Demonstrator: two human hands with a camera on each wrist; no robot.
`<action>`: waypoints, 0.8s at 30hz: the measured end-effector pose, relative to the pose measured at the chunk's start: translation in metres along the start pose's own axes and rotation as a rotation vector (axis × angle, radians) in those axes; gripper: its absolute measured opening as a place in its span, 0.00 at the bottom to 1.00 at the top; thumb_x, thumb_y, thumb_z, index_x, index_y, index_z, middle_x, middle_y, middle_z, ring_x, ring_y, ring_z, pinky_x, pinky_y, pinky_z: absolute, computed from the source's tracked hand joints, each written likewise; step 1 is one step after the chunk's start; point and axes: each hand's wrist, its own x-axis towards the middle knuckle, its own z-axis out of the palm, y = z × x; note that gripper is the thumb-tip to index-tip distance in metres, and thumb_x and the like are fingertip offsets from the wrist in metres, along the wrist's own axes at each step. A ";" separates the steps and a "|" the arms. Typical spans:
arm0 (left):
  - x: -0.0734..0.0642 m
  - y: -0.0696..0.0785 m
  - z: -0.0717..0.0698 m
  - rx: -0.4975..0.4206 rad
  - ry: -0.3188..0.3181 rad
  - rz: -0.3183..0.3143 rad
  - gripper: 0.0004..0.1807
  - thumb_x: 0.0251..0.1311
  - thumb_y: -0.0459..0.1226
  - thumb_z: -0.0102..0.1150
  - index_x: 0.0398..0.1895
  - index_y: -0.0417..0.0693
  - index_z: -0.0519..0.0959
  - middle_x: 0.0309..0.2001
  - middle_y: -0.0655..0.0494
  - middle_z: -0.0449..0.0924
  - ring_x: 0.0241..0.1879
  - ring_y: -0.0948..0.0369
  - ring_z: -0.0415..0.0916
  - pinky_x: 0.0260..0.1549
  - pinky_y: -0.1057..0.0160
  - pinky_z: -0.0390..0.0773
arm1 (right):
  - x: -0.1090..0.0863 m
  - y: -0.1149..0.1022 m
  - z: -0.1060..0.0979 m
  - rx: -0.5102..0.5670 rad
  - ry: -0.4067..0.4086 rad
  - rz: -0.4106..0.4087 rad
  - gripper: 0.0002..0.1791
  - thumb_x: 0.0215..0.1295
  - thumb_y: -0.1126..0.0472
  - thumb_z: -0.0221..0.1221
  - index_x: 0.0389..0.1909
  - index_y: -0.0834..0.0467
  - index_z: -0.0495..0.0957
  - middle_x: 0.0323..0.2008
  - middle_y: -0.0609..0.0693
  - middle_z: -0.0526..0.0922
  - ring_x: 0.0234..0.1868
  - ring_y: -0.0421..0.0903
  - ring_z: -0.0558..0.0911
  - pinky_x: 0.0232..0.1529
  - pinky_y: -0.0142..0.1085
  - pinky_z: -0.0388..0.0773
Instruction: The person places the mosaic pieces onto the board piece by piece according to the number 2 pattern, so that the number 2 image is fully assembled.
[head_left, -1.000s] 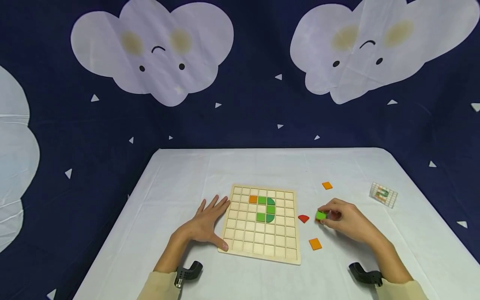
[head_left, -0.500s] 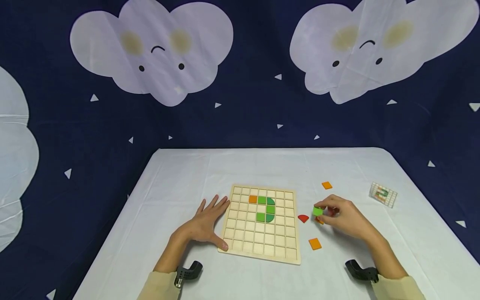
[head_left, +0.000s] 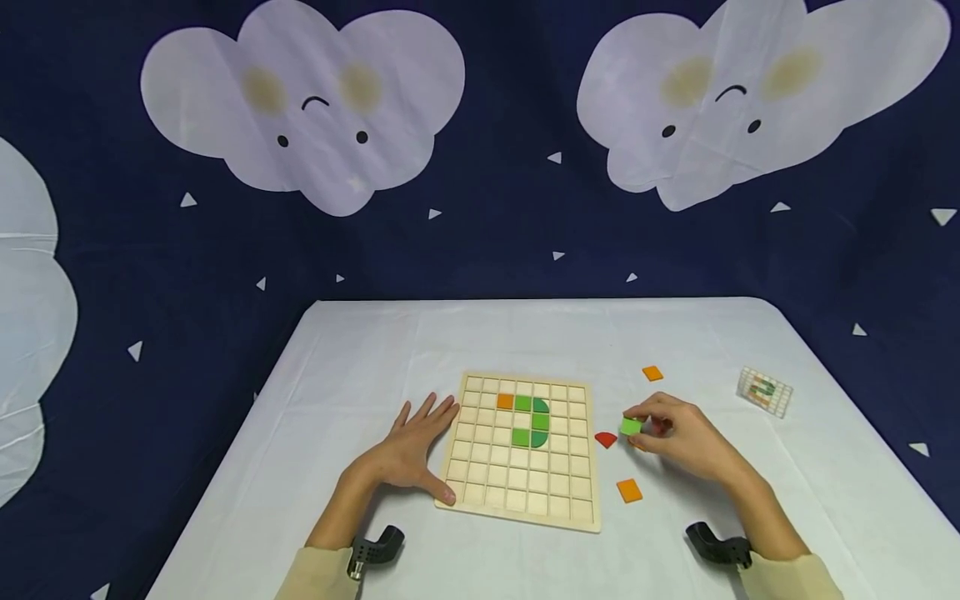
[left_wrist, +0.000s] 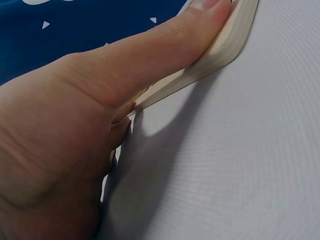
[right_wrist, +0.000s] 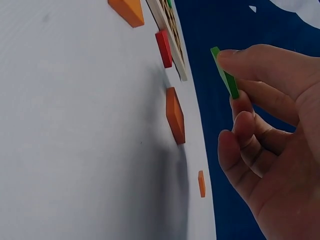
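Note:
The right hand (head_left: pixel 686 433) pinches a green square tile (head_left: pixel 630 427) between thumb and fingers; in the right wrist view this tile (right_wrist: pixel 226 74) is raised off the table. An orange tile (right_wrist: pixel 175 116) lies below that hand, mostly hidden from the head camera. The left hand (head_left: pixel 405 454) rests with spread, straight fingers along the left side of a wooden grid board (head_left: pixel 517 500). Its thumb (left_wrist: pixel 165 50) lies on the board's near-left corner. On the board sit one orange square (head_left: pixel 506 402), several green squares (head_left: pixel 521 437) and two dark green rounded pieces (head_left: pixel 539 439).
A red quarter-round piece (head_left: pixel 606 439) lies just right of the board. Orange tiles lie nearer (head_left: pixel 629 491) and farther back (head_left: pixel 652 373) on the white table (head_left: pixel 420 333). A small card with a grid pattern (head_left: pixel 765 392) stands at the right.
The right hand has moved a little left with the green tile, and the orange tile beneath has come partly into sight. The left hand stays on the board.

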 end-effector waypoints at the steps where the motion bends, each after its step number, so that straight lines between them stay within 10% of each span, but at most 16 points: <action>1: 0.000 0.000 0.000 0.000 0.001 -0.001 0.80 0.14 0.74 0.70 0.77 0.50 0.46 0.76 0.55 0.40 0.74 0.54 0.29 0.68 0.46 0.28 | 0.001 0.000 0.000 0.004 -0.003 -0.009 0.16 0.53 0.58 0.72 0.44 0.50 0.85 0.35 0.41 0.77 0.31 0.40 0.73 0.29 0.31 0.72; 24: 0.000 -0.001 0.001 -0.002 0.004 -0.003 0.80 0.14 0.74 0.70 0.77 0.51 0.46 0.76 0.55 0.40 0.74 0.54 0.28 0.68 0.46 0.27 | 0.018 -0.024 0.016 0.055 -0.039 -0.042 0.16 0.54 0.63 0.69 0.46 0.50 0.84 0.35 0.42 0.77 0.30 0.43 0.73 0.27 0.31 0.71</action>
